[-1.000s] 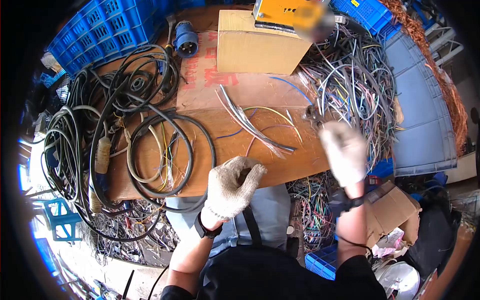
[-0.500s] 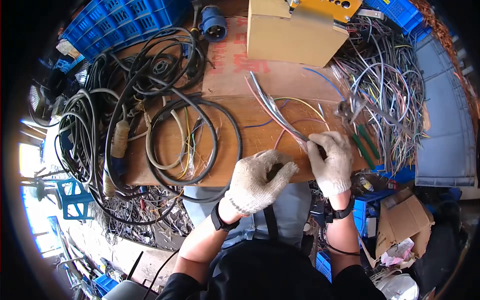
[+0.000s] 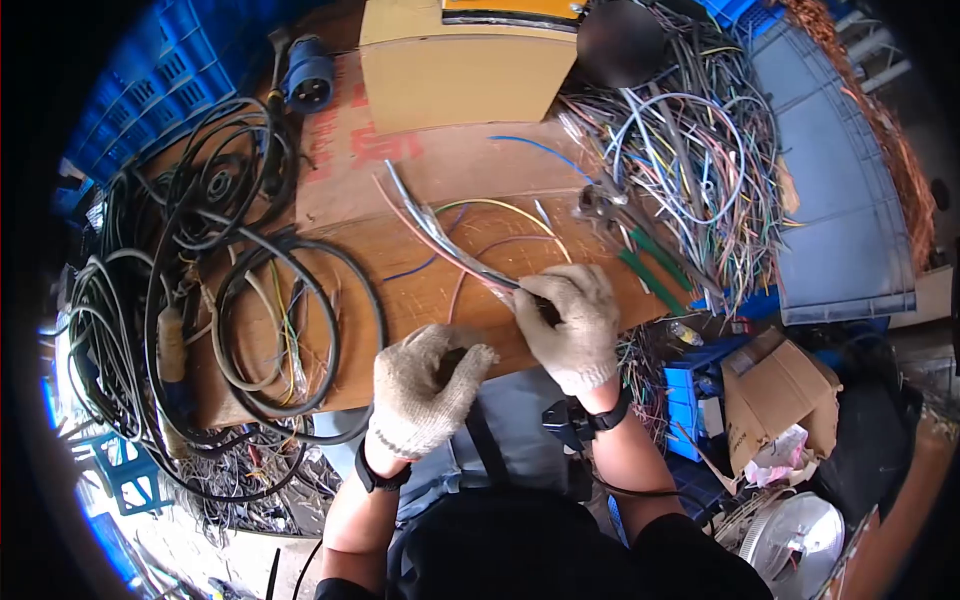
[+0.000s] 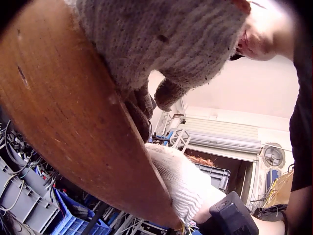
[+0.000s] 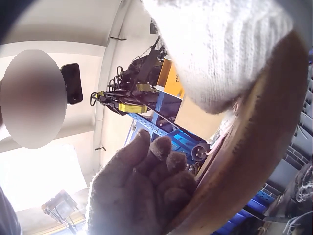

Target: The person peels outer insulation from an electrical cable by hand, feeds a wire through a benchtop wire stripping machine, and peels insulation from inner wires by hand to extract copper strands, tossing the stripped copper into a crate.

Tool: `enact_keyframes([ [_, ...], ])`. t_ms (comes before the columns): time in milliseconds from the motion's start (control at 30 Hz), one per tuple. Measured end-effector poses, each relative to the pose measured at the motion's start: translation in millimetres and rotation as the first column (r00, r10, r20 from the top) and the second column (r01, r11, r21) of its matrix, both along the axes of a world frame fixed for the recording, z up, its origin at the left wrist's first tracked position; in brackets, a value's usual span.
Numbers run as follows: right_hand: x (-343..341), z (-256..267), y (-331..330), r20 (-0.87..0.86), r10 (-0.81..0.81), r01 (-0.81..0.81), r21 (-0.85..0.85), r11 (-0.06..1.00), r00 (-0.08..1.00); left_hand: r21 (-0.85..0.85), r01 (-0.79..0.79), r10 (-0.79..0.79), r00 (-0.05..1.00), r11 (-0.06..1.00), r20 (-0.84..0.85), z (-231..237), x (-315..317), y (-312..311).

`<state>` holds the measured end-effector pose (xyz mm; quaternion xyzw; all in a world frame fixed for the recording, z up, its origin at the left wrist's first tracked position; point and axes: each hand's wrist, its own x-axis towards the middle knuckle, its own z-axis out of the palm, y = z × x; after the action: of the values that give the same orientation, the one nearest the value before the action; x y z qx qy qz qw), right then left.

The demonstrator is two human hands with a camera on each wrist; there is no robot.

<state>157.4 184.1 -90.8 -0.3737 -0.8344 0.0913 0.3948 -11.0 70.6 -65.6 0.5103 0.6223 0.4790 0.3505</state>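
Red lettering [image 3: 378, 148], too blurred to read, marks cardboard [image 3: 470, 178]; my right hand [image 3: 570, 325] pinches the wire bundle [image 3: 436, 234], my left hand [image 3: 418, 388] loosely curled.

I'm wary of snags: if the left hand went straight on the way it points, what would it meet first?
Probably the thin reddish wire on the tabletop, just beyond the left hand. The hand's height is unclear, so it might pass above.

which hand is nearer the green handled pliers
Right. The right hand is left of the pliers, apart from them; the left hand is farther left, by the table edge.
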Motion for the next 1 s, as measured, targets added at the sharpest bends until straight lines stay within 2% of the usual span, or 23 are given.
enact_keyframes([
  [100,1.1,0.4,-1.1,-0.004,-0.005,0.005,0.002,1.0,1.0,-0.088,-0.015,0.021,0.997,0.996,0.068,6.8,1.0,-0.6],
  [133,2.7,1.3,-1.5,-0.003,-0.01,0.01,0.008,1.0,1.0,-0.081,-0.01,0.016,0.997,0.997,0.069,5.6,1.2,-0.9],
  [200,6.5,4.1,-3.7,-0.159,0.039,-0.043,-0.021,0.999,0.987,-0.032,-0.019,0.021,0.996,0.999,0.084,2.2,2.1,-1.1],
  [233,14.7,7.5,-5.3,-0.189,0.034,-0.048,-0.072,0.996,0.981,-0.025,-0.016,0.018,0.996,1.0,0.086,3.1,1.8,-0.3],
  [267,24.7,16.0,-5.7,-0.172,0.02,-0.03,-0.053,0.998,0.985,-0.015,-0.014,0.015,0.996,1.0,0.084,4.3,1.5,-0.7],
  [333,52.0,37.6,1.4,-0.059,-0.048,0.048,0.001,0.999,0.997,-0.008,-0.013,0.013,0.996,1.0,0.089,3.5,1.1,-2.7],
  [400,91.4,45.2,16.3,-0.005,-0.188,0.188,0.004,0.982,0.982,0.001,-0.016,0.016,0.996,1.0,0.091,0.6,1.5,-3.2],
  [433,113.8,47.9,24.1,0.081,-0.256,0.259,-0.021,0.966,0.963,-0.009,-0.013,0.014,0.994,1.0,0.113,-0.4,1.8,-3.1],
  [467,135.6,49.5,31.4,0.167,-0.321,0.332,-0.039,0.942,0.932,-0.006,-0.005,0.005,0.993,1.0,0.118,-0.9,2.0,-3.1],
  [533,165.5,52.6,43.4,0.429,-0.362,0.34,0.128,0.931,0.828,-0.012,-0.018,0.019,0.996,1.0,0.093,-1.4,1.6,-2.9],
  [567,171.3,53.8,44.6,0.485,-0.404,0.427,0.07,0.902,0.776,-0.023,-0.022,0.024,0.991,0.999,0.134,-6.0,2.5,-3.7],
  [600,172.6,54.0,45.9,0.483,-0.409,0.431,0.071,0.899,0.774,-0.021,-0.017,0.019,0.991,1.0,0.133,-5.8,3.2,-4.0],
  [667,173.4,54.4,49.8,0.566,-0.456,0.432,0.187,0.882,0.687,-0.013,-0.025,0.027,0.988,1.0,0.154,-4.3,3.9,-3.7],
  [700,172.3,55.3,51.3,0.593,-0.453,0.461,0.15,0.875,0.666,-0.009,-0.025,0.026,0.988,1.0,0.152,-2.9,4.0,-3.6],
  [833,174.0,56.3,59.2,0.6,-0.433,0.447,0.138,0.884,0.673,-0.016,-0.01,0.012,0.993,1.0,0.119,0.0,4.0,-4.6],
  [900,174.5,55.2,61.0,0.488,-0.452,0.41,0.197,0.89,0.747,0.015,-0.015,0.014,0.997,1.0,0.082,-0.3,4.2,-4.3],
  [933,173.1,57.1,60.2,0.483,-0.452,0.408,0.199,0.891,0.75,0.02,-0.019,0.017,0.997,1.0,0.079,-0.1,3.8,-4.2],
  [1000,170.2,64.0,53.8,0.368,-0.436,0.397,0.182,0.9,0.821,0.007,-0.014,0.014,1.0,1.0,0.026,-0.2,2.0,-4.7],
])
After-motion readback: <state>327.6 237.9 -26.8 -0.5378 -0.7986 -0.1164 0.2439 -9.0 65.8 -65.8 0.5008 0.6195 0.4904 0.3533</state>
